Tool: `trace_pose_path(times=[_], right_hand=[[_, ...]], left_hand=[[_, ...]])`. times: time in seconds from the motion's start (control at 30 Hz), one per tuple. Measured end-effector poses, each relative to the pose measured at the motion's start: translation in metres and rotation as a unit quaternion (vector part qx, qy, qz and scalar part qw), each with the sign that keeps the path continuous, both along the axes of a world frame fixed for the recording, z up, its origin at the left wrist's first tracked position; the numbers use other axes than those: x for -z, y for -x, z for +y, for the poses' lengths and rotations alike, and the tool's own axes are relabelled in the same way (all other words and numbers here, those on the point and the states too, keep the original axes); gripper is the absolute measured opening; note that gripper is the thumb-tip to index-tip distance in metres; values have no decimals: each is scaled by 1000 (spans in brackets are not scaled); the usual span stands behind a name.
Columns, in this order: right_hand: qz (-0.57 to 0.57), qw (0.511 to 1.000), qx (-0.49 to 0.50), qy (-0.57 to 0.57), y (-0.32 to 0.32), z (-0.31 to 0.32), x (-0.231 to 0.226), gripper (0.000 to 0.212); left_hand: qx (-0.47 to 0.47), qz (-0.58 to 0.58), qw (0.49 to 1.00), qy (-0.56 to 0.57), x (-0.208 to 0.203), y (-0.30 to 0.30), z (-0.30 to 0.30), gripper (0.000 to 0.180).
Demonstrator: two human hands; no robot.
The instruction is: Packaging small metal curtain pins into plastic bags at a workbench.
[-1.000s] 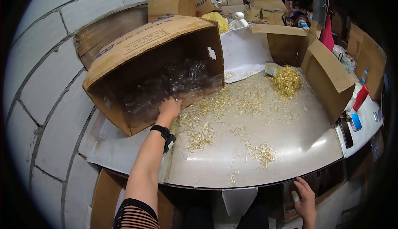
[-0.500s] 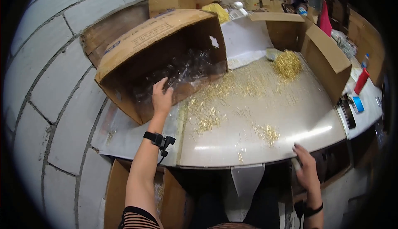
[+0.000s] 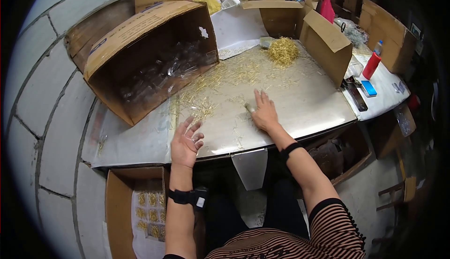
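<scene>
My left hand is held palm up over the near left of the tabletop, fingers loosely bent and apart. I see nothing held in it. My right hand reaches over the middle of the tabletop, fingers stretched forward and its thumb wrapped in something pale. Thin gold-coloured wire-like pieces lie scattered ahead of both hands. A denser heap of gold pieces sits at the back. To the left, a large cardboard box lies on its side, with clear plastic pieces inside.
Below the table, an open carton holds several clear packs of gold pieces. Upright cardboard flaps border the back right. Beyond them stand a red bottle and a blue box. A block wall rises on the left.
My left hand has drawn back from the tipped box toward me and turned palm up. My right hand has moved from the front edge in over the tabletop. The view has shifted right.
</scene>
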State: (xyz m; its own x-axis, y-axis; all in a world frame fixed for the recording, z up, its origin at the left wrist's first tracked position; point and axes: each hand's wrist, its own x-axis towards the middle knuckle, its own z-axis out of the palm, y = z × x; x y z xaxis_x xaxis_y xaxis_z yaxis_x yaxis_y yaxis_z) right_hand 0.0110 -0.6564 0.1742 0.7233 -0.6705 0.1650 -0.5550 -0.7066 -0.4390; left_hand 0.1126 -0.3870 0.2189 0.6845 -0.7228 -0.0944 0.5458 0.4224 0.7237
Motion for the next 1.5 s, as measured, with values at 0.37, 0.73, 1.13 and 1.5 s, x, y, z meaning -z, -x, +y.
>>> trace_pose_path(times=[0.37, 0.73, 1.13, 1.5], right_hand=[[112, 943, -312, -18, 2, 25, -35, 50], [-46, 973, -216, 66, 44, 104, 12, 44], [-181, 961, -184, -97, 197, 129, -8, 40], [-128, 947, -189, -225, 237, 152, 40, 39]], left_hand=[[23, 68, 990, -121, 102, 146, 84, 38], [222, 153, 949, -161, 184, 183, -1, 53], [189, 120, 965, -141, 183, 188, -3, 61], [180, 130, 966, -135, 186, 223, 18, 35]])
